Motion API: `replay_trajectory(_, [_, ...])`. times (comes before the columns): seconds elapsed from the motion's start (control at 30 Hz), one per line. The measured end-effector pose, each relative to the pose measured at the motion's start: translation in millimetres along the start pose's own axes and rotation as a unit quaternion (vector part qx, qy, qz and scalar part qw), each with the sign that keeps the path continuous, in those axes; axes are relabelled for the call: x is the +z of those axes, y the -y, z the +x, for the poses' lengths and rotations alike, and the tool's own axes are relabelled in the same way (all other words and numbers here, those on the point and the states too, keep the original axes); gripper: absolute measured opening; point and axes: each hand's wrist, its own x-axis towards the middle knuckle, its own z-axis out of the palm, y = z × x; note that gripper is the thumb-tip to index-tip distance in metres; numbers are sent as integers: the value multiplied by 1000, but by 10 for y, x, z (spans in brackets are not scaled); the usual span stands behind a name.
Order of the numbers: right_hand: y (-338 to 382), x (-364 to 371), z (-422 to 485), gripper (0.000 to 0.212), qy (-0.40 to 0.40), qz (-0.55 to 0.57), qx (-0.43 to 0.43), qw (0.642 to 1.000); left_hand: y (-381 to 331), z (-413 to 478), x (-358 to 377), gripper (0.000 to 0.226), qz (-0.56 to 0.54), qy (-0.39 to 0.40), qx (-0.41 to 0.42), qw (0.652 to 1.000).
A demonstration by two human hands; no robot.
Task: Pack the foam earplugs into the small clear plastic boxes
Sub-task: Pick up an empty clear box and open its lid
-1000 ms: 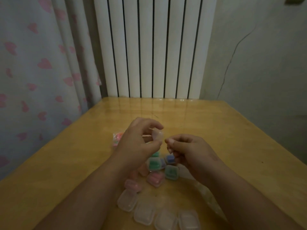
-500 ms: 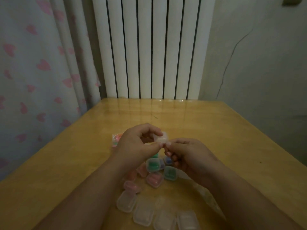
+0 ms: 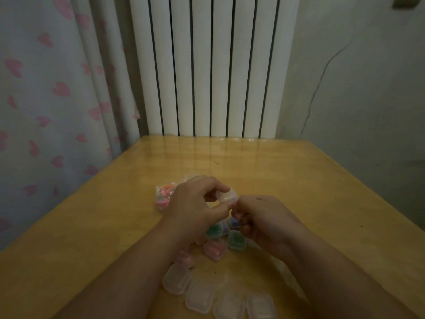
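Observation:
My left hand (image 3: 195, 206) pinches a small clear plastic box (image 3: 228, 196) between thumb and forefinger, held above the wooden table (image 3: 299, 192). My right hand (image 3: 262, 217) has its fingers curled and its fingertips meet the box's near edge; I cannot see what it holds. Under my hands lie several filled boxes with green (image 3: 236, 241), pink (image 3: 215, 248) and blue (image 3: 233, 222) earplugs. A row of empty clear boxes (image 3: 199, 298) lies nearest me. A bag of loose pink earplugs (image 3: 163, 196) sits left of my left hand.
A white radiator (image 3: 207, 65) stands behind the table's far edge. A curtain with pink hearts (image 3: 46, 100) hangs along the left side. A crumpled clear plastic bag (image 3: 278, 265) lies under my right forearm.
My right hand has moved left until its fingertips meet the box in my left hand. Both hands have dropped slightly toward the table.

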Motion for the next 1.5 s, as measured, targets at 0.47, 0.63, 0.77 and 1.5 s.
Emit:
replay_trajectory(0.47, [52,-80,-22,14,-24,-78,-41,996,-72,57,-76,47,-189,17,-132,973])
replay_trajectory(0.63, [18,-101,8,9,-49,-67,-59,995,-121,16,-104,34,-91,86,-115,985])
replay_trajectory(0.77, [52,-108,-16,8,-92,-29,-118,988,-104,33,-117,39,-86,36,-127,988])
replay_trajectory(1.5, [-31,-40,9,6,-188,-351,-287,872,-169,21,-105,38,-166,54,-168,970])
